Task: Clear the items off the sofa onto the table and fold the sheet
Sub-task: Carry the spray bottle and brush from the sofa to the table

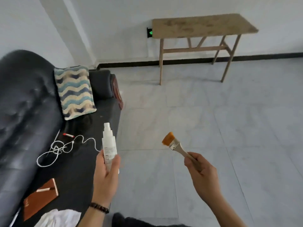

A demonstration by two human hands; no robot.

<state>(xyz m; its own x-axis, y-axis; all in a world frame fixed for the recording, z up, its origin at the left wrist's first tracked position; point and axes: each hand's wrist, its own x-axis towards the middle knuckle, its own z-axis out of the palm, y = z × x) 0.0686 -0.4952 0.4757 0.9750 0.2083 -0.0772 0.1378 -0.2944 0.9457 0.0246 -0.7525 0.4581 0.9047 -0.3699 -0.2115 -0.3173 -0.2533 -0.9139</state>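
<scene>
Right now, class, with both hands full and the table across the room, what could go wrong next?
The left hand grips the tall white plastic spray bottle by its lower half, so it might slip on the walk to the wooden table. The tangled white cord on the black leather sofa lies beside a small red-tipped stick, which it could drag off when lifted.

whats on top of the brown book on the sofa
A short pale stick lies across the upper end of the brown book; it is too small to tell what it is. The part of the black sofa seat beneath the book is hidden.
</scene>
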